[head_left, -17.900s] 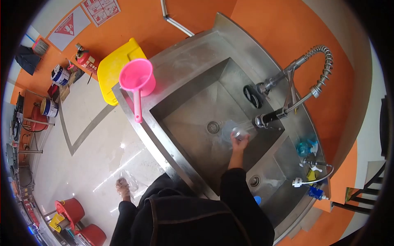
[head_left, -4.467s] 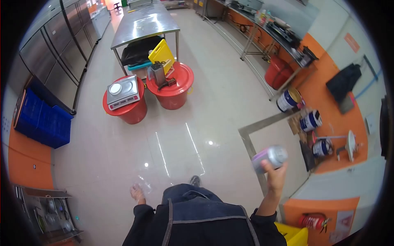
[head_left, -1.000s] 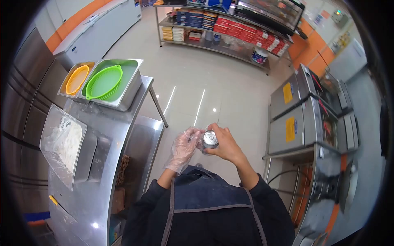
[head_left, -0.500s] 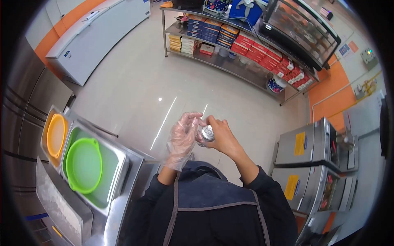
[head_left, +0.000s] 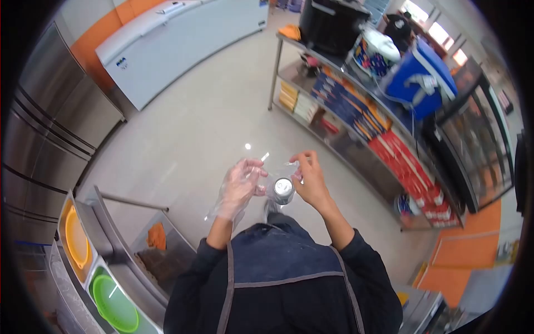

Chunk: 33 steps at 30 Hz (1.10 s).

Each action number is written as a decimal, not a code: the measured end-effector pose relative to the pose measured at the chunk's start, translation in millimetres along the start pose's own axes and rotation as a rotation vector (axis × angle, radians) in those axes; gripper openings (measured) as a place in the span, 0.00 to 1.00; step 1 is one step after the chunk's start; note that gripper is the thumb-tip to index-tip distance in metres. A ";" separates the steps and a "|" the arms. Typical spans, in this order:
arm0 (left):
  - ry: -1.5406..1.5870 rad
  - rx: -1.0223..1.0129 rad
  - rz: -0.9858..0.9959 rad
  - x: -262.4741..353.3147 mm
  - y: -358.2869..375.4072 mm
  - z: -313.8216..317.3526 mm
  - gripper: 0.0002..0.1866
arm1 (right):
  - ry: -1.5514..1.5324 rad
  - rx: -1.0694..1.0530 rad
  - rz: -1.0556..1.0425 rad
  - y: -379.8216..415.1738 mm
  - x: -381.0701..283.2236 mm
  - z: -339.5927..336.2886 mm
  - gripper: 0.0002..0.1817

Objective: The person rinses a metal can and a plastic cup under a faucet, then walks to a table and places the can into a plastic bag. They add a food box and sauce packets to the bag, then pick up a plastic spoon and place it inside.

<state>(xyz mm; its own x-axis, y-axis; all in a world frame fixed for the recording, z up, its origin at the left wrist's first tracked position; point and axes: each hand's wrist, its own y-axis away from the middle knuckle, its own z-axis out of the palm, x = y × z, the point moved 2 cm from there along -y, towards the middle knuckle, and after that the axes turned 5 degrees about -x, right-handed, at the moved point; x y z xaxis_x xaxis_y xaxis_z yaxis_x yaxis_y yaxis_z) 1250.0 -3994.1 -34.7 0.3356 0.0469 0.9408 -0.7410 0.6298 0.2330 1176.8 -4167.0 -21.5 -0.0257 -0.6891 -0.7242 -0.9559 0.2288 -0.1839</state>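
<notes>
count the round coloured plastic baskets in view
2. The orange round plastic basket sits in one metal pan at lower left; the bright green round plastic basket is in the adjoining pan, below it in the picture. Others may be hidden out of view.

Over to one o'clock now, along the top of a steel rack [head_left: 337, 62]: there, from twelve round to two, past an orange cloth [head_left: 290, 32], a big black vessel [head_left: 332, 26], a patterned bundle [head_left: 376, 53] and a blue cooler [head_left: 421, 80]. Down to the shelves beneath, onto blue-and-orange boxes [head_left: 349, 106] and red boxes [head_left: 403, 167]. Then across to eight o'clock, to a steel bench [head_left: 136, 278] under two pans, with an orange basket [head_left: 77, 236] in one, a green basket [head_left: 115, 303] in the other.
</notes>
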 end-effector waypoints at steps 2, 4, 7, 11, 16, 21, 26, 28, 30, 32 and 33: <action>-0.060 0.063 0.063 44.1 -47.2 -1.2 0.10 | 0.028 0.159 -0.029 -65.7 7.8 -16.3 0.22; -0.077 0.151 0.129 80.7 -90.8 -5.5 0.10 | 0.107 0.291 -0.070 -136.4 10.0 -27.1 0.20; -0.071 0.290 0.231 123.2 -166.3 -24.1 0.10 | 0.072 0.262 -0.019 -238.4 20.2 -33.3 0.08; -0.007 0.369 0.245 120.7 -274.9 -83.7 0.10 | 0.024 0.208 -0.055 -367.5 69.5 0.6 0.07; 0.165 0.449 -0.043 34.9 -467.4 -189.0 0.09 | 0.038 -0.079 0.034 -513.3 225.0 135.8 0.08; 0.056 0.279 -0.018 148.3 -592.4 -239.0 0.13 | -0.268 -0.086 0.171 -665.0 184.9 109.5 0.06; 0.060 0.060 -0.073 234.4 -717.3 -286.3 0.18 | -0.665 -0.239 0.168 -810.0 161.7 81.9 0.14; 0.050 -0.007 0.007 251.0 -778.3 -301.0 0.20 | -0.700 -0.268 0.125 -868.5 165.6 76.3 0.18; -0.034 -0.029 0.192 272.3 -838.9 -306.5 0.22 | -0.622 -0.302 0.065 -927.1 178.7 72.1 0.22; 0.061 -0.101 0.194 294.8 -902.7 -306.9 0.22 | -0.848 -0.276 0.105 -986.2 202.0 73.9 0.21; 0.098 -0.141 0.211 314.1 -941.1 -307.5 0.23 | -0.961 -0.260 0.104 -1023.4 212.3 71.1 0.21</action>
<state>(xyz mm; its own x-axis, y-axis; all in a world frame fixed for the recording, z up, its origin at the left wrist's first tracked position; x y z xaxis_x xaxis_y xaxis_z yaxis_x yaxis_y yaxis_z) 2231.6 -4333.6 -34.1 0.2418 0.2591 0.9351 -0.7148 0.6993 -0.0090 2170.4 -4498.6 -34.3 0.0249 0.2003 -0.9794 -0.9996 0.0200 -0.0214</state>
